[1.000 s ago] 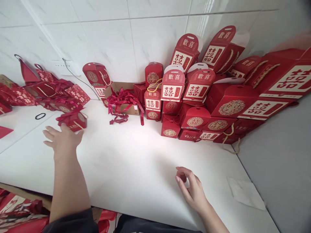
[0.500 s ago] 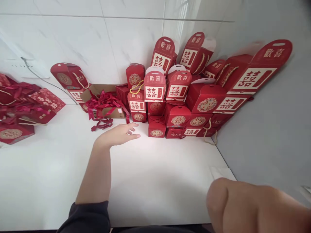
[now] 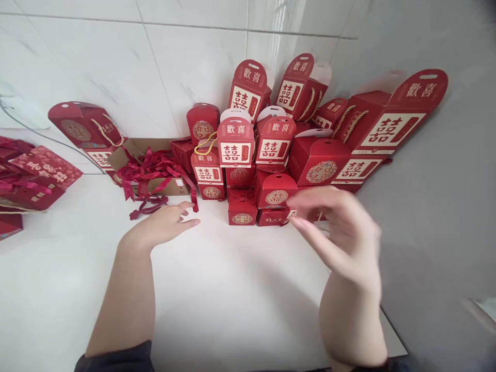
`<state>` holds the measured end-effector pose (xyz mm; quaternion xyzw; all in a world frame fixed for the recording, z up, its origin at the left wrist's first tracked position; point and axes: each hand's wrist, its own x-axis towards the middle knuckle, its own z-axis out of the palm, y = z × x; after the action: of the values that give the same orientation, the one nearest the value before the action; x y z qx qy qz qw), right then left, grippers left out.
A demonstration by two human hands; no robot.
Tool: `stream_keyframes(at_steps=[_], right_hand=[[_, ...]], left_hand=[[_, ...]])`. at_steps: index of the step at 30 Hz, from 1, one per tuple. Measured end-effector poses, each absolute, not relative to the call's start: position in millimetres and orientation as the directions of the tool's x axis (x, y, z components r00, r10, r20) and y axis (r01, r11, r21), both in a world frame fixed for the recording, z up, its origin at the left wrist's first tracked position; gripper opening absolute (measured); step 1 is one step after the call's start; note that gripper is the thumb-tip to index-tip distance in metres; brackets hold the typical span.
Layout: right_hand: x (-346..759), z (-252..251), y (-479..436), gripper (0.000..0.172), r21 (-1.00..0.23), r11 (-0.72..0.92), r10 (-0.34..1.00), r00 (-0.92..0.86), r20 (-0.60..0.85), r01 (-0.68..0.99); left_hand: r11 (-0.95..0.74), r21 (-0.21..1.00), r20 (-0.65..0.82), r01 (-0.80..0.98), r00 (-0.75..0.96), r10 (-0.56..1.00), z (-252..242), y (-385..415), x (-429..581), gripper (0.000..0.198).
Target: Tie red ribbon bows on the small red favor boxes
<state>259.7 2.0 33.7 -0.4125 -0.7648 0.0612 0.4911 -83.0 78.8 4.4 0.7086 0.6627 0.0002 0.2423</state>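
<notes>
Head view: 2 hands, 1 brown carton, 1 bench. Left hand empty, thumb and fingers apart, just beside the ribbon tail off the carton's right side; can't tell if touching. Right hand blurred, fingers curved, gap to thumb, nothing seen in it; raised in front of the box stack.

Carton near bench's back edge, heaped with dark-red satiny ribbons, tangled, uncountable. 1 loose clump on bench in front.

Box stack fills back-right corner: red card, arched slotted tops, some twisted-cord handles. Over a dozen; overlap blocks exact count, right hand covers part of lower row.

Left of carton: at least 2 boxes, stacked. More ribboned boxes farther left, cut off by view edge.
</notes>
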Motion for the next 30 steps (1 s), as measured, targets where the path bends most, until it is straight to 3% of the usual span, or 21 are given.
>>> stream_keyframes(at_steps=[3,7,11,17,20,24,30], right_hand=[[257.4,18.2,50.6,0.027,-0.221,0.523,0.73,-0.3,0.614,0.823],[255.7,-7.1,87.6,0.049,-0.164,0.474,0.78,-0.327,0.533,0.865],[244.7,-22.6,93.6,0.051,-0.13,0.403,0.819,-0.293,0.493,0.906],[243.4,-14.3,91.6,0.057,-0.134,0.386,0.823,-0.276,0.497,0.913],[248.9,-6.0,84.7,0.057,-0.215,0.438,0.816,-0.286,0.502,0.873],[253.9,4.9,67.9,0.061,-0.365,0.485,0.824,-0.275,0.495,0.795],[248.2,25.6,28.7,0.032,-0.327,0.678,0.687,-0.411,0.599,0.658]], left_hand=[[-0.05,0.371,-0.34,0.927,0.186,0.922,3.7,78.8,-70.9,0.073],[-0.074,0.412,-0.365,0.908,0.239,0.9,5.6,78.1,-60.7,0.073],[-0.071,0.415,-0.364,0.907,0.237,0.901,4.9,82.3,-67.3,0.072],[-0.06,0.364,-0.377,0.93,0.206,0.903,0.2,87.3,-76.0,0.069],[-0.09,0.376,-0.358,0.922,0.234,0.904,1.6,86.6,-72.9,0.065],[-0.185,0.396,-0.205,0.9,0.283,0.937,9.9,84.9,-62.9,0.051],[-0.366,0.415,0.08,0.833,0.367,0.927,26.5,74.3,-45.7,0.032]])
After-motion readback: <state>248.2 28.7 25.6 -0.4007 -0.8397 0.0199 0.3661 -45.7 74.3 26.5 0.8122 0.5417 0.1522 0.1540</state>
